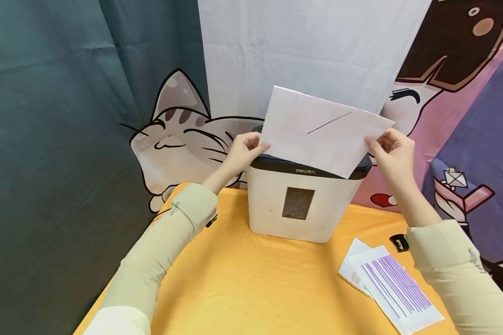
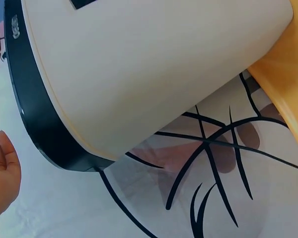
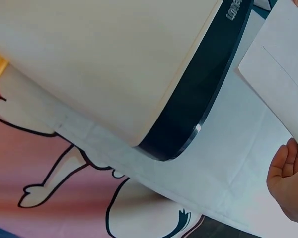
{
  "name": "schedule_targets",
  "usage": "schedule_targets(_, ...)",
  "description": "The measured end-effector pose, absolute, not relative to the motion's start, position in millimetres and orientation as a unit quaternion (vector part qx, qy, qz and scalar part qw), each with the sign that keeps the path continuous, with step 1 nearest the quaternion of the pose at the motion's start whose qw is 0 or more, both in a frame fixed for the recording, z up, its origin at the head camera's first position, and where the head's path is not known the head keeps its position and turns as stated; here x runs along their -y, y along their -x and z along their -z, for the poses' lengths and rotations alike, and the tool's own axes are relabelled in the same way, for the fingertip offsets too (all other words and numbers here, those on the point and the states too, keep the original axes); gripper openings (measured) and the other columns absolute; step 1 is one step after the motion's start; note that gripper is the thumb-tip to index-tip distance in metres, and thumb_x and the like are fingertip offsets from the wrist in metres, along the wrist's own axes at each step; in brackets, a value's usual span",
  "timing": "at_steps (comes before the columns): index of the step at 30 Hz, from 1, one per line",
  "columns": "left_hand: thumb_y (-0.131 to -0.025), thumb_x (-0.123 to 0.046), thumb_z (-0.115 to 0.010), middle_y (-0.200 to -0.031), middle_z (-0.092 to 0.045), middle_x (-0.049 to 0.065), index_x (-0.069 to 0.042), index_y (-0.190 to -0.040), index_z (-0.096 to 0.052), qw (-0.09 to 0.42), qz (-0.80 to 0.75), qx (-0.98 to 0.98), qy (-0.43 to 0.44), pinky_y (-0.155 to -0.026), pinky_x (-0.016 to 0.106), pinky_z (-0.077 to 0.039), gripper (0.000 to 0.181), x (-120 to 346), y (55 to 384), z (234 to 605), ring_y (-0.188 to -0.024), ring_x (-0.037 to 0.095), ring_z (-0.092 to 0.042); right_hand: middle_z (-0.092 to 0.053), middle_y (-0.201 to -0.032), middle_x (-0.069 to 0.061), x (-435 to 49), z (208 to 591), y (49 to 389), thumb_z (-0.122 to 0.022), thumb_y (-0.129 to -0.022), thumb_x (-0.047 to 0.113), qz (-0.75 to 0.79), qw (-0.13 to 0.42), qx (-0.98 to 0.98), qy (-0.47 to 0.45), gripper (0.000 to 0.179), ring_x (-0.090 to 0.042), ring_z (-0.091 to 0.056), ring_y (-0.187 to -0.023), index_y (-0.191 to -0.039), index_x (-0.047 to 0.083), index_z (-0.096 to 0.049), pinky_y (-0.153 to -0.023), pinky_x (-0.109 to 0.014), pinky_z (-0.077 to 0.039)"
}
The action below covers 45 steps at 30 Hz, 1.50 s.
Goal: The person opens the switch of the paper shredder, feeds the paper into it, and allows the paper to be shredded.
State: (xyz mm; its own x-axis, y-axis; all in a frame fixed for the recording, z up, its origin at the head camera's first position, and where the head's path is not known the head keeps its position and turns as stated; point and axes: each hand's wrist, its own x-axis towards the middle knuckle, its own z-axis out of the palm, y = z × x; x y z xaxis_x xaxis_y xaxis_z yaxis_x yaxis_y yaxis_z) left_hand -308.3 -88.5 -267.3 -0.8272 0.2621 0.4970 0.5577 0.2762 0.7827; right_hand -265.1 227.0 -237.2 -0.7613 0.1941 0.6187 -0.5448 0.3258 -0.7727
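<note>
A white sheet of paper [image 1: 318, 125] with one thin dark line is held up, tilted, over the black top of a white paper shredder [image 1: 272, 200]. My left hand [image 1: 247, 148] pinches its left edge between thumb and fingers. On the other side my right hand [image 1: 391, 151] pinches the right edge. The sheet's lower right corner hangs in front of the shredder's black rim [image 1: 339, 170], which hides none of it. In the right wrist view the paper [image 3: 283, 69] shows beside the rim. Only part of the left hand [image 2: 4, 173] appears in the left wrist view.
Purple-striped paper [image 1: 396, 288] lies on the yellow tablecloth [image 1: 251, 284] at the right, overlapping another sheet [image 1: 352, 272]. A small black tag [image 1: 399, 243] is by the right sleeve. Behind the shredder hangs a cartoon-printed curtain [image 1: 302, 51].
</note>
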Motion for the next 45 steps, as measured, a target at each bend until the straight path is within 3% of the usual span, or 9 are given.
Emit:
schedule_targets(9, -0.089, -0.009, -0.064, -0.073, -0.062, 0.01, 0.002, -0.087, -0.066, 0.131, 0.56, 0.774, 0.264, -0.058, 0.02, -0.037, 0.012, 94.4, 287.2, 288.0, -0.061, 0.01, -0.047, -0.069, -0.073, 0.012, -227.1, 260.2, 245.9, -0.064, -0.085, -0.002, -0.638, 0.277, 0.7, -0.167, 0.01, 0.001, -0.062, -0.067, -0.082, 0.007, -0.066, -0.067, -0.008, -0.048)
schedule_targets(16, -0.088, -0.004, -0.064, -0.066, -0.054, -0.002, 0.004, -0.084, -0.064, 0.114, 0.572, 0.763, 0.278, -0.054, 0.019, -0.033, 0.01, 99.1, 269.3, 307.4, -0.057, 0.007, -0.041, -0.066, -0.072, 0.013, -226.8, 282.3, 232.8, -0.066, -0.085, 0.004, -0.634, 0.249, 0.715, -0.158, 0.007, 0.001, -0.058, -0.063, -0.083, 0.01, -0.066, -0.062, -0.007, -0.046)
schedule_targets(20, -0.087, -0.003, -0.064, -0.072, -0.061, 0.009, 0.007, -0.09, -0.067, 0.1, 0.575, 0.764, 0.276, -0.056, 0.018, -0.038, 0.01, 100.6, 260.2, 318.9, -0.06, 0.004, -0.046, -0.064, -0.069, 0.012, -226.5, 294.5, 224.2, -0.063, -0.086, -0.002, -0.648, 0.226, 0.711, -0.154, 0.016, 0.0, -0.054, -0.062, -0.082, 0.013, -0.066, -0.059, -0.008, -0.044)
schedule_targets(23, -0.087, -0.002, -0.064, -0.086, -0.068, 0.02, 0.01, -0.095, -0.067, 0.074, 0.59, 0.76, 0.261, -0.063, 0.019, -0.046, 0.015, 100.3, 254.4, 327.5, -0.068, 0.003, -0.055, -0.061, -0.065, 0.011, -226.9, 303.4, 218.1, -0.062, -0.086, -0.004, -0.666, 0.204, 0.703, -0.144, 0.019, -0.001, -0.052, -0.061, -0.079, 0.014, -0.065, -0.059, -0.009, -0.044)
schedule_targets(26, -0.087, -0.002, -0.064, -0.09, -0.069, 0.024, 0.011, -0.097, -0.066, 0.048, 0.606, 0.757, 0.24, -0.068, 0.019, -0.049, 0.017, 99.6, 248.4, 335.6, -0.071, 0.003, -0.059, -0.061, -0.063, 0.011, -228.1, 312.5, 212.8, -0.062, -0.087, -0.002, -0.68, 0.181, 0.698, -0.134, 0.019, -0.001, -0.053, -0.06, -0.078, 0.014, -0.065, -0.061, -0.01, -0.046)
schedule_targets(31, -0.087, -0.004, -0.063, -0.088, -0.07, 0.019, 0.01, -0.098, -0.066, 0.03, 0.627, 0.749, 0.211, -0.07, 0.02, -0.049, 0.018, 97.9, 237.5, 347.1, -0.072, 0.003, -0.06, -0.059, -0.06, 0.01, -230.3, 328.2, 204.8, -0.062, -0.088, 0.001, -0.69, 0.157, 0.698, -0.115, 0.015, -0.002, -0.053, -0.06, -0.078, 0.011, -0.064, -0.066, -0.011, -0.046)
schedule_targets(38, -0.09, -0.004, -0.06, -0.082, -0.069, 0.002, 0.014, -0.097, -0.064, 0.016, 0.665, 0.72, 0.197, -0.072, 0.021, -0.049, 0.02, 94.0, 224.2, 366.4, -0.072, 0.001, -0.059, -0.059, -0.064, 0.012, -233.6, 346.2, 193.9, -0.061, -0.09, 0.004, -0.691, 0.138, 0.705, -0.076, 0.018, -0.001, -0.052, -0.064, -0.081, 0.019, -0.066, -0.069, -0.01, -0.045)
schedule_targets(45, -0.09, -0.003, -0.059, -0.083, -0.07, 0.011, 0.015, -0.095, -0.064, 0.014, 0.662, 0.727, 0.183, -0.069, 0.019, -0.048, 0.019, 90.4, 214.7, 387.2, -0.07, 0.0, -0.057, -0.065, -0.069, 0.013, -235.4, 364.4, 186.6, -0.061, -0.09, 0.004, -0.697, 0.124, 0.704, -0.052, 0.021, 0.001, -0.057, -0.065, -0.083, 0.022, -0.068, -0.069, -0.009, -0.047)
